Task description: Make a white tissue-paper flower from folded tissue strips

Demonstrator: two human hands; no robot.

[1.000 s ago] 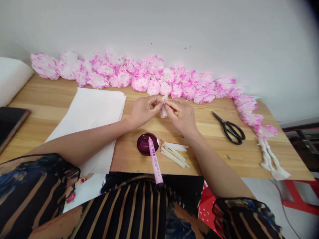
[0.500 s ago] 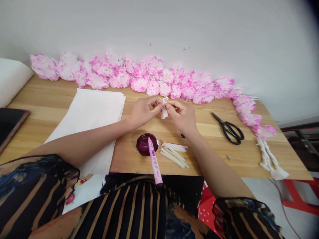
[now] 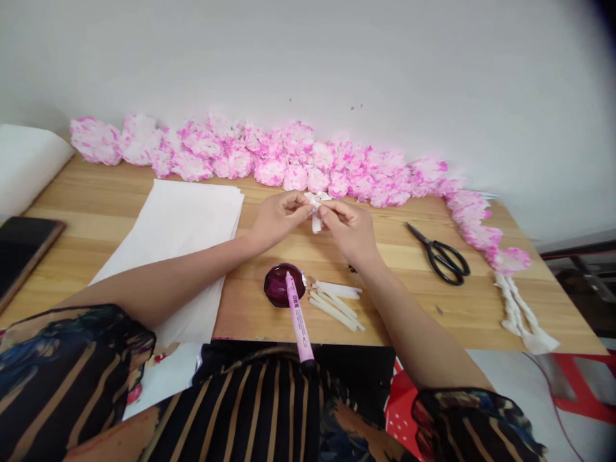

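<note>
Our left hand [image 3: 276, 215] and right hand [image 3: 353, 231] both pinch the small white paper [image 3: 316, 224], just in front of the pink-and-white flowers [image 3: 269, 172]; uneven tugging could tear it, thin as it looks; a low, careless sweep could knock the marker [image 3: 299, 321] off the dark dish [image 3: 266, 287].

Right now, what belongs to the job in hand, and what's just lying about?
Likely the job: small pinched white paper; stacked white paper sheets; ruffled pink-and-white flowers.
Probably lying about: rectangular black phone; red angular frame.
</note>
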